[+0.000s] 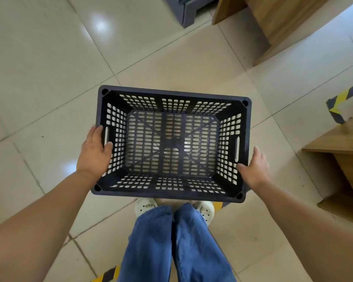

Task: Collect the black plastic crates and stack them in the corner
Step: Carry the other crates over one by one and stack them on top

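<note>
One black plastic crate (171, 94) with perforated walls and floor is held level in front of me, above the tiled floor, open side up and empty. My left hand (94, 151) grips its left short wall, thumb hooked over the rim beside the handle slot. On the opposite short wall my right hand (255, 169) presses flat against the outside, thumb over the rim near the right handle slot. Through the crate's holes I see the floor. No other crate is in view.
Beige floor tiles (49, 68) spread to the left and ahead. A wooden cabinet (273, 23) stands at the upper right, a grey plastic unit (185, 11) beside it. A lower wooden piece (338, 147) sits at right. Yellow-black tape (342, 96) marks the floor. My legs and shoes (204, 210) are below.
</note>
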Action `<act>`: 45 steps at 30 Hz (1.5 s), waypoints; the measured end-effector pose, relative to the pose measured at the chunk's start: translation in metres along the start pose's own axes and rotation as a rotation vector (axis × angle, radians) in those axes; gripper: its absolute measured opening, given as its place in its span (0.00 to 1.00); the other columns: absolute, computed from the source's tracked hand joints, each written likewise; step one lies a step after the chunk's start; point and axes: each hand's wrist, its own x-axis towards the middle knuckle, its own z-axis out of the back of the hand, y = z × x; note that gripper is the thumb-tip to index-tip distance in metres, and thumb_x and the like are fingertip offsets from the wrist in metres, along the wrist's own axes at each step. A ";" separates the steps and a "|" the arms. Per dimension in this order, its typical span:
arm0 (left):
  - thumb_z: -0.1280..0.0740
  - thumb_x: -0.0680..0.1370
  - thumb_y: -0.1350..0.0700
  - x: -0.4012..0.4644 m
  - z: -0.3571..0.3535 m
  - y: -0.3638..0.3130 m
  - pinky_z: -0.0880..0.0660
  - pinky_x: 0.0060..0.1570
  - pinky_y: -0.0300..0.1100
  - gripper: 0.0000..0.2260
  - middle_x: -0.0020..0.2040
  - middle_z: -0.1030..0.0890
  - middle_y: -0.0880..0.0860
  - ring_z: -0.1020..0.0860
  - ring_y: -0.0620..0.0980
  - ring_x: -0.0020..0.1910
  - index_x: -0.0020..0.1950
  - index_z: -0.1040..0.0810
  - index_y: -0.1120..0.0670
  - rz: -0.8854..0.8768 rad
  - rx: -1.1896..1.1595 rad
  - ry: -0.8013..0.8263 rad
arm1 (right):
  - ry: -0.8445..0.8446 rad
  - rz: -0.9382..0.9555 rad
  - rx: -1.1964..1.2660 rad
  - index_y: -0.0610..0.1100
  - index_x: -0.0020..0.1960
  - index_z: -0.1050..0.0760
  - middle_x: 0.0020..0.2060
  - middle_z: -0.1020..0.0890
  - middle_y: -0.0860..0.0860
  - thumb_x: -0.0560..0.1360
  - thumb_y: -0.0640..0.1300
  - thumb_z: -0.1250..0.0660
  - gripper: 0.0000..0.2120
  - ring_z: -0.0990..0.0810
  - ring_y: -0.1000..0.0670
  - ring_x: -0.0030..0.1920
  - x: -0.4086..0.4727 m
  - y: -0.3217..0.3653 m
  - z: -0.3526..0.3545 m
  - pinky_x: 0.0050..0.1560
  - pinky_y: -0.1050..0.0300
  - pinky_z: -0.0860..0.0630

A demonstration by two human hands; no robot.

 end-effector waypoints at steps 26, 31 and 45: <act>0.57 0.77 0.34 -0.005 0.127 0.024 0.31 0.56 0.52 0.35 0.58 0.22 0.55 0.25 0.54 0.58 0.64 0.27 0.58 0.882 -1.116 0.090 | 0.263 -0.451 0.862 0.46 0.62 0.29 0.56 0.22 0.39 0.76 0.67 0.55 0.31 0.24 0.42 0.59 -0.040 0.099 0.055 0.59 0.42 0.31; 0.56 0.78 0.34 -0.052 0.193 0.044 0.33 0.61 0.52 0.35 0.55 0.22 0.55 0.27 0.55 0.60 0.66 0.28 0.58 0.905 -1.169 0.094 | 0.327 -0.403 0.837 0.45 0.63 0.29 0.55 0.21 0.39 0.76 0.67 0.54 0.32 0.23 0.42 0.56 -0.097 0.140 0.079 0.57 0.43 0.31; 0.60 0.77 0.32 -0.192 0.361 0.095 0.35 0.58 0.50 0.39 0.55 0.22 0.58 0.28 0.55 0.59 0.64 0.27 0.60 0.927 -1.411 -0.037 | 0.332 -0.174 0.555 0.42 0.65 0.28 0.55 0.21 0.40 0.76 0.67 0.54 0.34 0.23 0.42 0.56 -0.257 0.292 0.149 0.63 0.41 0.32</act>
